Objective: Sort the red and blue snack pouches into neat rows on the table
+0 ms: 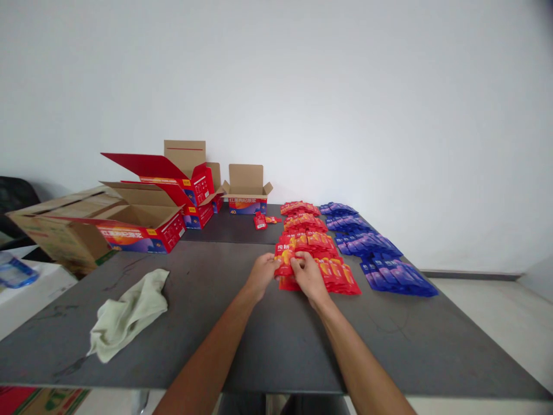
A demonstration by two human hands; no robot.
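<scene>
Both of my hands meet at the near end of a long row of red sachets (319, 242) lying on the dark grey table (268, 334). My left hand (260, 275) grips the left side of a small stack of red sachets (285, 256) lifted slightly off the row. On the stack's right side rests my right hand (307, 278), fingers closed on the same sachets. A parallel row of blue sachets (380, 253) runs just to the right of the red row.
Several open red cartons (142, 227) and a brown cardboard box (60, 227) crowd the table's far left; another open carton (247, 193) stands by the wall. A pale crumpled cloth (129, 314) lies near left. A water bottle (15, 271) sits on a white surface.
</scene>
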